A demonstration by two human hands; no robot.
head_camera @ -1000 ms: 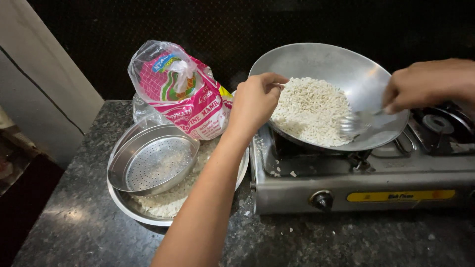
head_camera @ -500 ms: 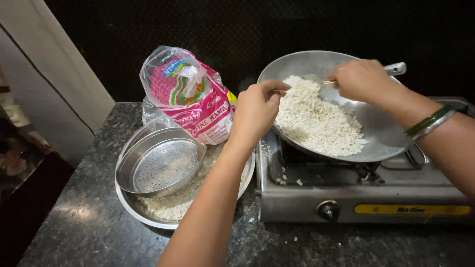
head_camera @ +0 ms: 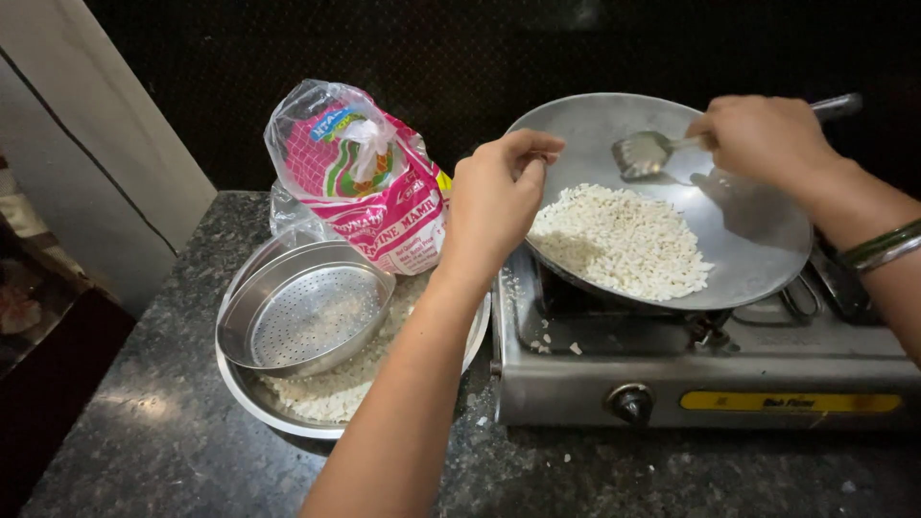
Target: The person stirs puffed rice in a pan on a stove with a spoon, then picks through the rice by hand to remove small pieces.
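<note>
Wok [head_camera: 748, 249] rim pinched by left hand [head_camera: 494, 197]; right hand [head_camera: 767, 139] clamped on spatula [head_camera: 645, 152] handle. Puffed rice [head_camera: 619, 240] looks light, loose, easily scattered.

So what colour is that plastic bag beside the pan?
Mostly pink, with green and white, seen from the head camera: bag.

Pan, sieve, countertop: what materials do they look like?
Pan: bare metal, probably aluminium or steel; dull grey, matte sheen.
Sieve: likely stainless steel; brighter, reflective, evenly punched holes.
Countertop: looks like polished granite; dark, speckled, glossy highlights.
</note>
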